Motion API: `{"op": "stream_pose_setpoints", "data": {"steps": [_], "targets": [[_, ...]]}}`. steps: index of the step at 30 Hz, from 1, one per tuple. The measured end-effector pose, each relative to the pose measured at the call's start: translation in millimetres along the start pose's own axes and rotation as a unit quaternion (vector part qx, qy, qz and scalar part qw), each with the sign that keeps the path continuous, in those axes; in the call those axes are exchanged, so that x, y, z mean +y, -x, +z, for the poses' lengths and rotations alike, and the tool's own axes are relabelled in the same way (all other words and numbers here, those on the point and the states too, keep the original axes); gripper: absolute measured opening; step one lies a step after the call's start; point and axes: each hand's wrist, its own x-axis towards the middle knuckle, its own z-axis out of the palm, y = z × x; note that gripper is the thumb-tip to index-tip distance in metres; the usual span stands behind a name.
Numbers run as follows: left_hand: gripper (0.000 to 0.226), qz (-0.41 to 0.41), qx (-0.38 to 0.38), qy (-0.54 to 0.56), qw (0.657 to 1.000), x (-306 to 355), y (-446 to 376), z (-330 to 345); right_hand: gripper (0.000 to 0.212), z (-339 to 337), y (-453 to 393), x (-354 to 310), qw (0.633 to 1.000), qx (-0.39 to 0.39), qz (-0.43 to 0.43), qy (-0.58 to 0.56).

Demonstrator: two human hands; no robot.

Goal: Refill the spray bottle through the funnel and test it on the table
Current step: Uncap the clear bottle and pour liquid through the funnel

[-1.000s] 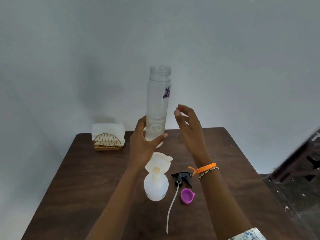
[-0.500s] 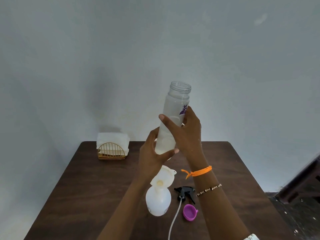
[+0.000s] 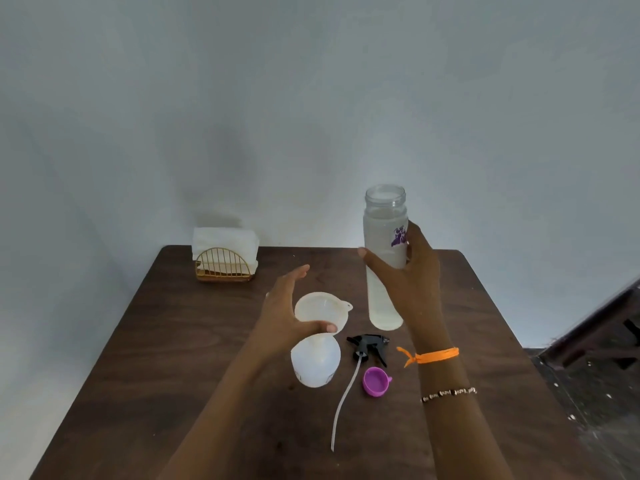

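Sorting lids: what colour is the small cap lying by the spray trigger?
Purple, the small plastic cap; seen in the head view.

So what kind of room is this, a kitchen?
Probably a plain home or dining corner, not clearly a kitchen: a dark wooden table against a bare wall, with a napkin holder.

left hand (image 3: pixel 287 313) spread, right hand (image 3: pixel 412 271) clasped

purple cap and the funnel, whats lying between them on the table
In the head view, the black spray trigger head lies on the table between the purple cap and the funnel, its white dip tube trailing toward the camera.
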Motion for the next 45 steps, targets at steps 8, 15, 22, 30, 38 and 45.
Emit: {"op": "stream_pose_setpoints", "data": {"steps": [8, 15, 22, 30, 38, 45], "targets": [[0.110, -0.002, -0.008, 0.028, 1.000, -17, 8, 19, 0.056, 3, 35, 52, 0.998, -0.025, 0.034, 0.055], [0.105, -0.030, 0.022, 0.059, 0.998, -22, 7, 33, 0.062, 2, 51, 68, 0.994, -0.056, 0.040, 0.082], [0.105, -0.046, 0.020, 0.059, 0.997, -25, 7, 38, 0.063, 1, 62, 79, 0.987, -0.075, 0.049, 0.136], [0.096, -0.058, 0.015, 0.039, 0.997, -33, 5, 43, 0.064, 1, 68, 82, 0.982, -0.078, 0.069, 0.154], [0.093, -0.048, 0.022, 0.058, 0.997, -38, 6, 45, 0.065, 6, 69, 81, 0.971, -0.073, 0.054, 0.219], [0.093, -0.048, 0.034, 0.051, 0.997, -39, 5, 47, 0.061, 8, 67, 75, 0.958, -0.088, 0.044, 0.271]]}}
